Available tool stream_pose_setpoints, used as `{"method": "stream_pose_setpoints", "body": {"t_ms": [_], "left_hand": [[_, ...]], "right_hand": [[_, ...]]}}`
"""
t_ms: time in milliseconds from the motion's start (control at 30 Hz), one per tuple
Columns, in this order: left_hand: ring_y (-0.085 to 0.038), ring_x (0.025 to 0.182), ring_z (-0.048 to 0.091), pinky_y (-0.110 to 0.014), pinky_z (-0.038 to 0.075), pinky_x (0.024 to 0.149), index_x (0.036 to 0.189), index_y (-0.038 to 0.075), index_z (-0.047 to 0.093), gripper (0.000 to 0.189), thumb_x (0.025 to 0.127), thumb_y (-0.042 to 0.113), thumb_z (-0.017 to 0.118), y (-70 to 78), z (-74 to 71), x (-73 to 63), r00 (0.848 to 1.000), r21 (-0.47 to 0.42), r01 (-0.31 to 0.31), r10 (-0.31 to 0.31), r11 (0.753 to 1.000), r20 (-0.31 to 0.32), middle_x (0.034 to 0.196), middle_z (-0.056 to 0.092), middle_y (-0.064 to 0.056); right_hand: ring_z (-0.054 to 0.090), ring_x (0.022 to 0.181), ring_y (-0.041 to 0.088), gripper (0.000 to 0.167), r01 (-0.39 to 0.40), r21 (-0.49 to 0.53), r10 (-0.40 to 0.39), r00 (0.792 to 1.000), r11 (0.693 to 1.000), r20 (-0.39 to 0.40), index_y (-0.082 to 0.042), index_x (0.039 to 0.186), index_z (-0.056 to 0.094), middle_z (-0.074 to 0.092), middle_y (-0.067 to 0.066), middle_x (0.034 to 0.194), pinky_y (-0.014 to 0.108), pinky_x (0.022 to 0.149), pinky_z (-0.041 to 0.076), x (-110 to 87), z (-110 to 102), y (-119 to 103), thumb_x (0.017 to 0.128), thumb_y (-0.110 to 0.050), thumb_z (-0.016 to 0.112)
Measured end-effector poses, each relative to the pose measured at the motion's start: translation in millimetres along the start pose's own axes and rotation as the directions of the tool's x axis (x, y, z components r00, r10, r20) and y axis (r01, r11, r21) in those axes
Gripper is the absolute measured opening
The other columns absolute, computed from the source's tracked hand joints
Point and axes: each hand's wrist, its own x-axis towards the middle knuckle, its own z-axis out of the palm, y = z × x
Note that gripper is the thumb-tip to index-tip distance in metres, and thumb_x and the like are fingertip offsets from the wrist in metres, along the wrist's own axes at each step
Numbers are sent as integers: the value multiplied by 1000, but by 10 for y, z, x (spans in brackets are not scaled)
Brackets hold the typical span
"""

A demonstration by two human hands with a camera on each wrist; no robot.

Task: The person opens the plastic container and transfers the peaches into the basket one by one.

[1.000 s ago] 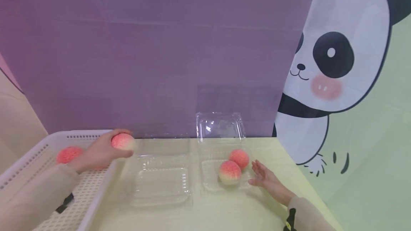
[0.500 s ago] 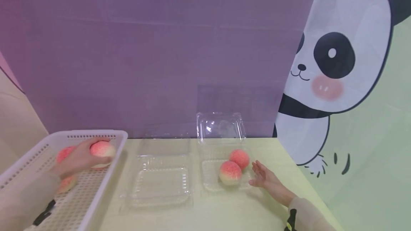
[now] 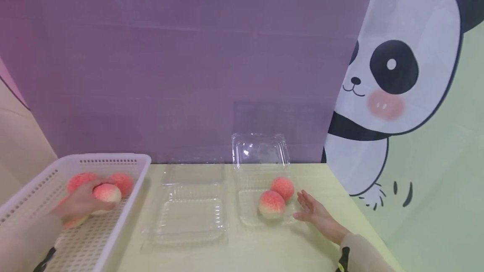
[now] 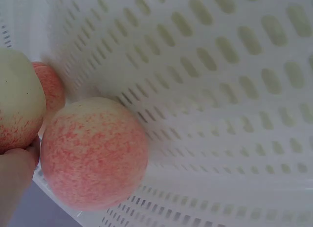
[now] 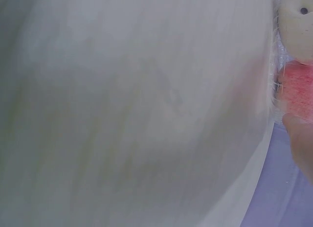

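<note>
My left hand [image 3: 79,200] grips a pink and cream peach [image 3: 107,193] inside the white plastic basket [image 3: 143,167] at the left. In the left wrist view this held peach [image 4: 19,100] is at the left edge, with a thumb pressed against its lower side. Around it lie other peaches, one behind left [image 3: 80,179], one behind right [image 3: 122,183] and one partly hidden under the hand. My right hand [image 3: 315,215] is held with extended fingers beside a clear lidded box [image 3: 247,213], near two peaches [image 3: 271,204] lying in it, and holds nothing.
A second clear plastic box [image 3: 190,217] with its lid raised stands between the basket and the box with peaches. All are on a pale table [image 3: 245,251]. A purple panel [image 3: 189,74] rises behind, and a wall with a panda picture [image 3: 412,74] is at the right.
From over the basket's right rim, my left hand has moved left and down into the basket, still holding the peach. My right hand stays in place.
</note>
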Motion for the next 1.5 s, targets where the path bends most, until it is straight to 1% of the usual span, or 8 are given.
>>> {"method": "stream_pose_setpoints", "body": {"t_ms": [167, 400, 500, 767, 900, 1067, 1300, 1500], "left_hand": [[10, 85, 42, -18, 41, 70, 117, 0, 55, 63, 66, 25, 81, -26, 23, -11, 999, -25, -37, 36, 999, -2, 115, 54, -22], [-8, 88, 52, -21, 44, 70, 121, 3, 52, 66, 66, 26, 80, -24, 108, -32, 997, -16, -42, 43, 999, 62, 113, 58, -18], [-9, 87, 53, -22, 44, 68, 124, 2, 49, 69, 66, 25, 79, -33, 122, -52, 996, -32, -32, 35, 999, 81, 113, 57, -19], [-16, 88, 54, -28, 44, 72, 120, 4, 52, 68, 63, 29, 80, -19, 143, -55, 998, 22, -14, 13, 1000, 53, 112, 59, -17], [-25, 93, 54, -37, 43, 76, 120, 5, 52, 68, 63, 28, 81, -42, 158, -51, 998, 24, -15, 14, 1000, 60, 113, 58, -19], [-22, 94, 54, -37, 43, 77, 122, 3, 51, 69, 64, 27, 80, -82, 176, -56, 998, 11, -19, 18, 1000, 66, 116, 57, -21], [-36, 101, 51, -48, 43, 81, 125, 0, 47, 69, 69, 26, 77, -62, 168, -77, 996, -33, 38, -35, 999, 83, 123, 47, -31], [-31, 97, 53, -39, 43, 77, 126, 0, 47, 69, 69, 25, 77, -64, 160, -69, 996, -20, 37, -35, 999, 86, 122, 49, -30]], "right_hand": [[11, 138, 33, 92, -12, -8, 12, 1000, 1000, -17, 1, 145, -2, 8, 19, 152, 46, 110, 17, -2, -6, -13, 83, -14, 65], [11, 138, 34, 92, -22, -6, 22, 1000, 1000, -15, 0, 145, -2, 8, 19, 152, 47, 110, 17, -16, -3, -28, 84, -15, 64], [12, 138, 34, 92, -15, -12, 15, 1000, 1000, -14, 0, 145, -2, 9, 20, 152, 48, 110, 17, -17, 7, -19, 84, -16, 65], [12, 138, 34, 91, -7, 1, 7, 1000, 1000, -16, 1, 145, -1, 9, 20, 152, 48, 110, 18, -15, 11, -14, 83, -13, 64], [12, 138, 34, 91, -9, -8, 9, 1000, 1000, -12, 0, 145, -2, 9, 20, 152, 48, 110, 18, -19, 2, -26, 84, -14, 64], [12, 138, 34, 90, -10, -26, 9, 1000, 1000, -4, -1, 146, -2, 8, 19, 152, 49, 110, 18, -32, -9, -44, 85, -17, 63], [11, 138, 34, 90, -10, -10, 10, 1000, 1000, -4, -1, 146, -2, 8, 19, 152, 50, 110, 18, -22, 3, -31, 85, -16, 63], [12, 138, 34, 89, 1, -9, -2, 1000, 1000, -8, 0, 145, -1, 10, 20, 152, 50, 110, 18, -28, 8, -18, 85, -15, 63]]}}
